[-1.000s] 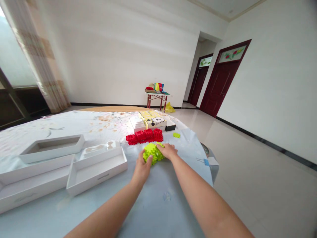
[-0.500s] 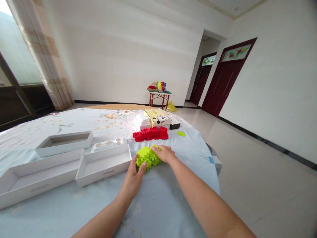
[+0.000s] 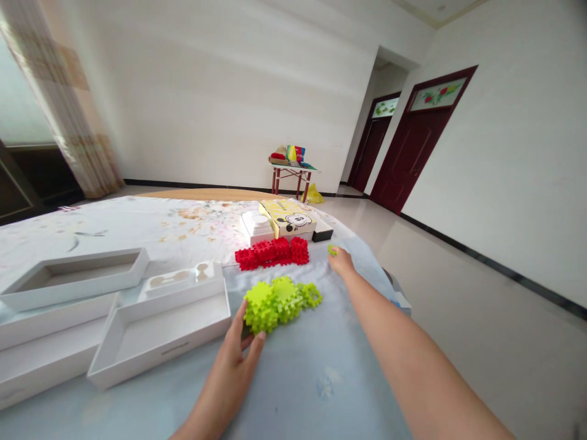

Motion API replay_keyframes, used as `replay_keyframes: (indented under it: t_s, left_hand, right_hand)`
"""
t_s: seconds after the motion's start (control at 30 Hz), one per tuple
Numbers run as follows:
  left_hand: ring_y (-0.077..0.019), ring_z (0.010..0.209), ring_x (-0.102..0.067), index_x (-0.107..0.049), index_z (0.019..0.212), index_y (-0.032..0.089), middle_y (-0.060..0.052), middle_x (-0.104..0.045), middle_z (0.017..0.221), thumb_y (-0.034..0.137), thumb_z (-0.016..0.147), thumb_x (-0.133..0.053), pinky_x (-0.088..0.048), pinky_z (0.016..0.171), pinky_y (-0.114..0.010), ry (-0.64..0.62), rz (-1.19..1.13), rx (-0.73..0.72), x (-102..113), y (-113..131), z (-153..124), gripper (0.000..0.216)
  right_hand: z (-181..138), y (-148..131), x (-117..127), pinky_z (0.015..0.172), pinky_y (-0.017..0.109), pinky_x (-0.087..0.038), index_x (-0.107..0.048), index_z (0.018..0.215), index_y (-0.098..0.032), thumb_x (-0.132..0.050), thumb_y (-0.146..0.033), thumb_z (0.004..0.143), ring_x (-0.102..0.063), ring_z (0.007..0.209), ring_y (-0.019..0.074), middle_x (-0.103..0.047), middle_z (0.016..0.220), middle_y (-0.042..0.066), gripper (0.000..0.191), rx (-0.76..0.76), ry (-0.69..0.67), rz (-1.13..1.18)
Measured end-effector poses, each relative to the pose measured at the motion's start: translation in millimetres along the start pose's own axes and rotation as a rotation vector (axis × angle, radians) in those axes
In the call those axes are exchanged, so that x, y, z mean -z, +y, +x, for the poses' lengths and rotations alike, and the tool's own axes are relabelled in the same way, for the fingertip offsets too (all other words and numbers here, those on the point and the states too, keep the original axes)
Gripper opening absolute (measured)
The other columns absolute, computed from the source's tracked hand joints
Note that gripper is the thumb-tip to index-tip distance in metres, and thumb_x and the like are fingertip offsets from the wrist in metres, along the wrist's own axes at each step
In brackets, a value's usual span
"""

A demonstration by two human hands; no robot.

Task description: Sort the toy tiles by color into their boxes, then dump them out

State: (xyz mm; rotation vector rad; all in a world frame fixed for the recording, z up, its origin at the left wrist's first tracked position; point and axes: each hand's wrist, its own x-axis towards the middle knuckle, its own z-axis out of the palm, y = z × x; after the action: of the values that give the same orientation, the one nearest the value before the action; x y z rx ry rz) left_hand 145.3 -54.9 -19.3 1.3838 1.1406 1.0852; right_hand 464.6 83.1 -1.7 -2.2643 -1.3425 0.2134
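Observation:
Lime-green toothed, interlocking plastic pieces point(image 3: 279, 299) lie stacked in a row on the blue tablecloth. My left hand point(image 3: 243, 348) cups the row's left end, with thumb in front and fingers along the side. Farther off to the right, my right hand point(image 3: 342, 261) is closed over a single green piece point(image 3: 332, 249), whose edge shows beyond the fingertips. Behind the green row lies a similar row of red toothed pieces point(image 3: 273, 252), touched by neither hand.
Shallow white box trays point(image 3: 160, 333) stand at the left, beside a white box with round cut-outs point(image 3: 178, 278). Behind the red row are a yellow cartoon-mouse box point(image 3: 288, 220), a white stepped object point(image 3: 257, 226) and a dark box point(image 3: 323, 233). The table edge curves at the right.
My right hand has left the green row and reached forward and right to the single piece. My left hand stays at the row's left end. The view has shifted slightly.

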Motion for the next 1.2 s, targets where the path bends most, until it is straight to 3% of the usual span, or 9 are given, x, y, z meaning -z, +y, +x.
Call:
replay_keyframes:
  t_s: [0.17, 0.33, 0.4, 0.57, 0.77, 0.87, 1.03, 1.2]
  left_hand:
    - [-0.0243, 0.111, -0.056, -0.031, 0.139, 0.021, -0.009, -0.044, 0.138, 0.045, 0.07, -0.059, -0.038, 0.101, -0.038, -0.003, 0.079, 0.021, 1, 1, -2, 0.078]
    - [-0.0247, 0.113, -0.055, -0.029, 0.14, 0.022, -0.009, -0.043, 0.14, 0.04, 0.071, -0.06, -0.037, 0.101, -0.039, -0.011, 0.098, 0.001, 1, 2, -4, 0.078]
    - [-0.0255, 0.114, -0.054, -0.027, 0.141, 0.022, -0.01, -0.041, 0.141, 0.038, 0.071, -0.061, -0.037, 0.102, -0.041, -0.008, 0.125, -0.001, 2, 0, -7, 0.08]
    - [-0.0283, 0.121, -0.047, -0.023, 0.143, 0.019, -0.013, -0.036, 0.143, 0.037, 0.07, -0.061, -0.029, 0.106, -0.044, 0.014, 0.215, -0.009, 5, -3, -15, 0.085]
    - [-0.0266, 0.13, -0.034, -0.019, 0.143, 0.012, -0.015, -0.032, 0.145, 0.035, 0.074, -0.053, -0.023, 0.109, -0.042, 0.007, 0.263, -0.064, -1, -3, -8, 0.081]
    - [-0.0244, 0.134, -0.027, -0.018, 0.142, 0.006, -0.017, -0.031, 0.145, 0.033, 0.076, -0.048, -0.019, 0.111, -0.04, 0.019, 0.32, -0.098, -7, -1, -2, 0.078]
    - [-0.0251, 0.136, -0.021, -0.015, 0.142, 0.001, -0.021, -0.023, 0.147, 0.032, 0.077, -0.044, -0.019, 0.111, -0.041, -0.022, 0.439, -0.152, -3, 2, -6, 0.077]
    - [-0.0263, 0.137, -0.018, -0.02, 0.141, 0.003, -0.02, -0.023, 0.147, 0.036, 0.078, -0.043, -0.02, 0.111, -0.043, -0.105, 0.685, -0.122, 11, 14, -24, 0.075]
  right_hand:
    - [29, 6, -9, 0.099, 0.042, -0.035, -0.054, 0.121, -0.027, -0.055, -0.025, 0.076, -0.037, 0.126, 0.0287, -0.048, 0.131, 0.008, 0.045, -0.022, -0.011, -0.071]
    - [31, 6, -9, 0.095, 0.051, -0.034, -0.057, 0.116, -0.023, -0.058, -0.032, 0.077, -0.042, 0.119, 0.0352, -0.05, 0.127, 0.013, 0.041, -0.018, -0.057, -0.065]
    - [22, 6, -6, 0.094, 0.048, -0.036, -0.056, 0.118, -0.021, -0.061, -0.035, 0.074, -0.044, 0.118, 0.0343, -0.052, 0.126, 0.013, 0.046, 0.017, -0.084, -0.031]
    - [-16, 4, 9, 0.089, 0.029, -0.043, -0.053, 0.122, -0.021, -0.065, -0.036, 0.072, -0.055, 0.108, 0.021, -0.06, 0.119, 0.005, 0.054, 0.226, -0.221, 0.14]
    - [-65, -13, 30, 0.084, 0.032, -0.046, -0.054, 0.121, -0.021, -0.07, -0.037, 0.067, -0.055, 0.106, 0.0221, -0.057, 0.122, 0.007, 0.059, 0.57, -0.418, 0.382]
    - [-78, -19, 32, 0.086, 0.033, -0.046, -0.053, 0.122, -0.021, -0.07, -0.036, 0.067, -0.053, 0.109, 0.0224, -0.054, 0.125, 0.007, 0.059, 0.595, -0.478, 0.439]
    - [-90, -9, 30, 0.091, 0.04, -0.044, -0.053, 0.121, -0.02, -0.068, -0.038, 0.07, -0.05, 0.115, 0.0252, -0.055, 0.123, 0.01, 0.056, 0.495, -0.456, 0.512]
    - [-107, 3, 30, 0.096, 0.046, -0.041, -0.046, 0.129, -0.023, -0.075, -0.046, 0.06, -0.043, 0.122, 0.0295, -0.044, 0.134, 0.011, 0.078, 0.488, -0.466, 0.408]
